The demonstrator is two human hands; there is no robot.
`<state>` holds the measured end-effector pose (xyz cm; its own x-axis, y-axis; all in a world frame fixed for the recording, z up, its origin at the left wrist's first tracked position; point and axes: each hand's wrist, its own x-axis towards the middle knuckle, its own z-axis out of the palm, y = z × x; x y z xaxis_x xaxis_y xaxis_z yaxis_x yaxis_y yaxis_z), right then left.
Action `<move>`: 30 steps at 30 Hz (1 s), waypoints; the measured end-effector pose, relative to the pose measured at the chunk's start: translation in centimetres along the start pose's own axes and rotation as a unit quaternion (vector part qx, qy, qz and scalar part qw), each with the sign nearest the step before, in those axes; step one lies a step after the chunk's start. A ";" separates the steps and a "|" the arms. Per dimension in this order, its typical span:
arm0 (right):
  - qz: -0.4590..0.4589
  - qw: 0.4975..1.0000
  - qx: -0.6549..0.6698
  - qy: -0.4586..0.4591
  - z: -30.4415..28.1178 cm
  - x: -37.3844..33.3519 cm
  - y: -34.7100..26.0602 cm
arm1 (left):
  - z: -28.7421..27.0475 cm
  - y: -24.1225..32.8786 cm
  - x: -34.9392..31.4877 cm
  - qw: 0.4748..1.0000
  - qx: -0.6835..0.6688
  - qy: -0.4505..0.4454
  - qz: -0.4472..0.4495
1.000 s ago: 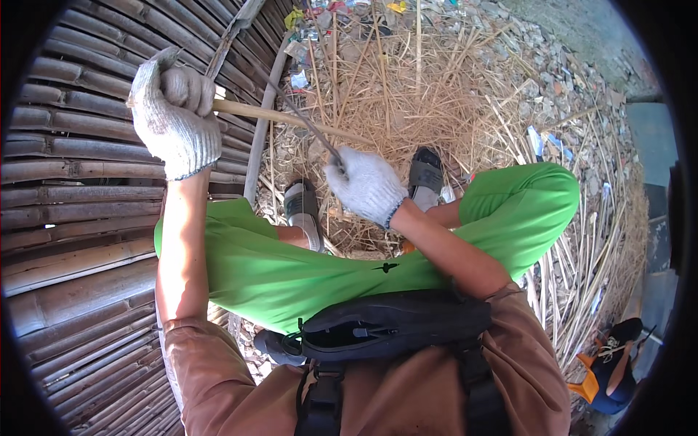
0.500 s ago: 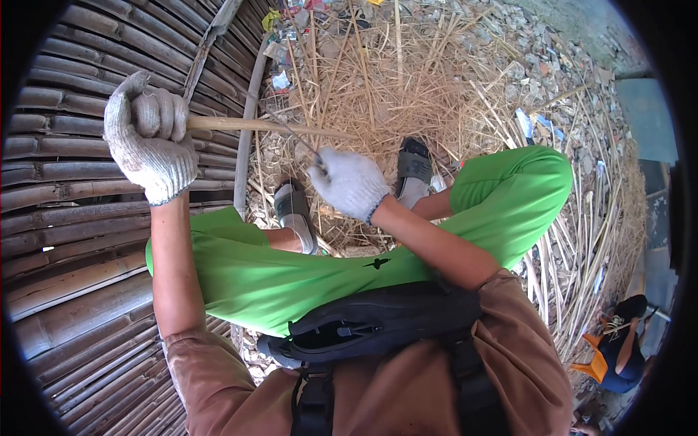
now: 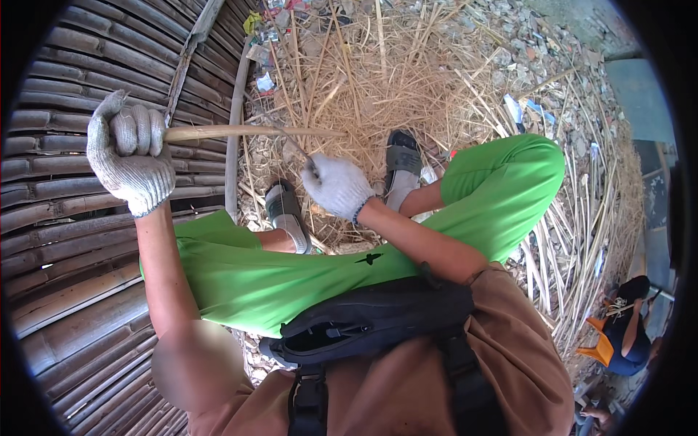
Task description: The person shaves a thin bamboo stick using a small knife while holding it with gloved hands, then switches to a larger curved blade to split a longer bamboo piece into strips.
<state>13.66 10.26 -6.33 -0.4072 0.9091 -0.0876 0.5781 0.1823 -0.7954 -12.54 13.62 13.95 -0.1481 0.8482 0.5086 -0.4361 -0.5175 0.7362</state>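
Note:
My left hand [image 3: 132, 158], in a grey-white knit glove, is closed around one end of a pale bamboo stick [image 3: 218, 132]. The stick points right and tapers to a thin tip over the straw. My right hand [image 3: 337, 187], gloved too, is closed on a knife with a narrow dark blade [image 3: 294, 142]. The blade crosses the stick near its middle; whether it touches the stick I cannot tell. Most of the knife's handle is hidden in the glove. Both hands are held in front of my green trousers [image 3: 247, 272], above my sandalled feet.
A wall of bamboo slats [image 3: 65, 182] runs along the left, with an upright pole [image 3: 234, 138] at its edge. Straw and shavings [image 3: 407, 94] cover the ground ahead. Long split strips [image 3: 560, 261] lie at right. Another person [image 3: 627, 330] sits on an orange seat [image 3: 598, 347], far right.
My left hand has shifted slightly left and nearer to me, drawing the stick with it. The gap between that hand and the blade looks a little wider. Both grips are the same.

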 end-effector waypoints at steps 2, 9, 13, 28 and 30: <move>-0.021 1.000 -0.004 0.007 -0.8 -0.6 -2.5 | 0.5 -0.2 0.0 0.997 0.022 0.070 0.000; 0.194 0.977 -0.071 -0.047 3.3 -0.3 11.5 | -0.9 -0.1 0.6 1.000 0.015 0.022 0.000; 0.148 0.988 -0.017 -0.034 1.5 -0.4 4.2 | -0.4 0.1 0.4 1.000 0.012 -0.023 -0.006; 0.218 0.971 -0.068 -0.070 3.1 -1.7 9.3 | 2.0 -0.7 0.1 0.997 -0.010 -0.068 -0.027; 0.144 0.989 -0.028 -0.016 2.4 -0.4 5.0 | 1.8 -0.6 0.5 0.995 -0.025 -0.090 -0.032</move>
<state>15.03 9.92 -11.76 -0.2419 0.9138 -0.3263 0.7120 -0.0613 -0.6995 -10.79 14.18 14.57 0.0412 0.8425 0.5371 -0.4839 -0.4535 0.7485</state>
